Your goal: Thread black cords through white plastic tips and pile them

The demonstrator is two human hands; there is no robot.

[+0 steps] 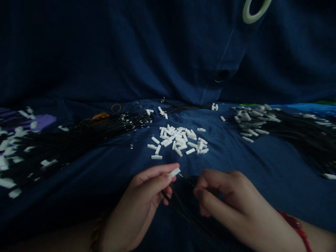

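Surface: a dark blue cloth (110, 168) is spread over the whole work area and is draped up behind it in deep folds; the light is dim.

Background: a pale ring (256, 12) is seen at the top edge, partly cut off by the frame.

Middle of the cloth: a loose pile of small white pieces (180, 140) is scattered just beyond the hands, each one short and bar-shaped.

Left side: a bundle of black cords with metal tips (105, 127) is laid across the cloth, with rubber bands (116, 107) near its far end.

Right side: a heap of black cords already fitted with white ends (275, 127) is piled well apart from the hands.

Held piece: one white piece (174, 172), small, oblong and pale, is seen tilted slightly upward to the right.

Left hand (141, 203): the white piece is pinched between thumb and forefinger, its free end left sticking out toward the other hand; the remaining fingers are curled in.

Held cord: a thin black cord (187, 179) is stretched between the two hands, its tip brought just beside the white piece; whether it touches cannot be told.

Right hand (225, 199): the fingers are closed narrowly on the cord; a red bracelet (295, 224) is worn at the wrist.

Below the hands: further black strands (183, 213) are trailed toward the near edge.
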